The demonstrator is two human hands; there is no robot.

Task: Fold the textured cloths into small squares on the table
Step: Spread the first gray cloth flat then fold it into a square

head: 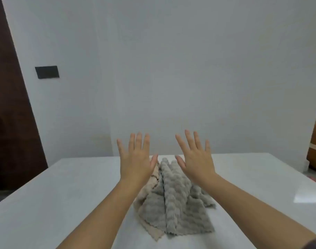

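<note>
Textured cloths [173, 203] lie in one loose heap in the middle of the white table [63, 194], between my forearms, and none of them is folded yet. As far as I can judge, the whole job is ahead of me: separate the pieces, lay each flat, then fold it down to a small square. I can make out a grey cloth [178, 209] on top, ribbed in wavy ridges with a scalloped edge, and a beige cloth [150, 229] underneath, peeking out at the left and near edge. Whether more are buried in the pile I cannot tell. My left hand [135, 159] and right hand [196, 157] are both raised above the far end of the heap, palms forward, fingers spread wide, holding nothing and not touching the cloths.
</note>
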